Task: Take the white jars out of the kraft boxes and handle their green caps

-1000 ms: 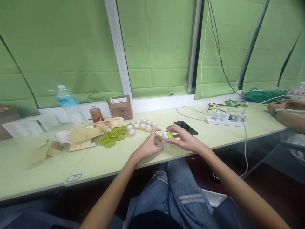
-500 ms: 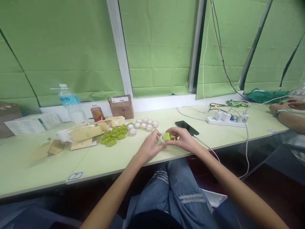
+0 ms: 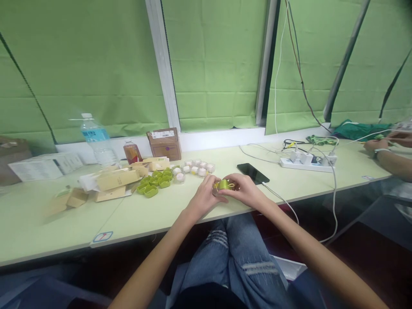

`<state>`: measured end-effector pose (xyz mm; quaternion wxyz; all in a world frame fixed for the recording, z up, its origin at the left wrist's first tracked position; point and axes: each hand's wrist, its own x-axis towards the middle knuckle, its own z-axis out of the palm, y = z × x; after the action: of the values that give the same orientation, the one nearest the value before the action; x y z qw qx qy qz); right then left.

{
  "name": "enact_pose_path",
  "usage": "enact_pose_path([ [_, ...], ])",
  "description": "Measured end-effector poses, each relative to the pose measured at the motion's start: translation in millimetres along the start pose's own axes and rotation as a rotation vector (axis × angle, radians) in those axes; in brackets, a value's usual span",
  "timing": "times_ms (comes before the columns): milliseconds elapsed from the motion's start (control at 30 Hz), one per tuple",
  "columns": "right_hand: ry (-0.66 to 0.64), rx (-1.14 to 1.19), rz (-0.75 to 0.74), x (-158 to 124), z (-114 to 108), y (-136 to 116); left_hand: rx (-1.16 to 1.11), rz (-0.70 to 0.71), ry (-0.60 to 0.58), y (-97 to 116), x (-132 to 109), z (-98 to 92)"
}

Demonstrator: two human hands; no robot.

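Both of my hands meet just above the table's front part. My left hand (image 3: 207, 194) is curled round the left side of a small clear round container, now mostly hidden by fingers and the green piece. My right hand (image 3: 243, 188) pinches a shiny green cup-like piece (image 3: 224, 184) with a thin loop on its right end. This green piece sits against or over the clear container; how far they fit together I cannot tell. To the left lie several similar green cups (image 3: 155, 182) in a cluster. Beside them are several small clear round containers (image 3: 201, 167) with whitish-pink contents.
A black phone (image 3: 253, 173) with a white cable lies behind my right hand. Farther right is a white power strip (image 3: 307, 164) with plugs. Opened cartons (image 3: 117, 179), a water bottle (image 3: 98, 141), an amber bottle (image 3: 132, 152) and a brown box (image 3: 165, 144) stand left. Another person's hands (image 3: 381, 146) work far right.
The green piece has moved left onto the clear container, and its loop now shows. My hands have drawn closer together. The container is less visible than before.
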<state>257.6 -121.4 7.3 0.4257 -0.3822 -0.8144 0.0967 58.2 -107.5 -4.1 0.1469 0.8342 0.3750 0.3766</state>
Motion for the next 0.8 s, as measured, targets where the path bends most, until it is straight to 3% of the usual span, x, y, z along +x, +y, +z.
enact_pose_path([
  [233,0.023,0.002,-0.030,0,2,4,-0.088,-0.026,0.030,1,2,1.7],
  [467,-0.035,0.176,0.065,1,-16,-6,-0.318,-0.132,0.067,4,1,1.9],
  [800,-0.026,0.170,-0.035,1,-19,-5,-0.175,-0.097,0.009,6,-1,-0.4],
])
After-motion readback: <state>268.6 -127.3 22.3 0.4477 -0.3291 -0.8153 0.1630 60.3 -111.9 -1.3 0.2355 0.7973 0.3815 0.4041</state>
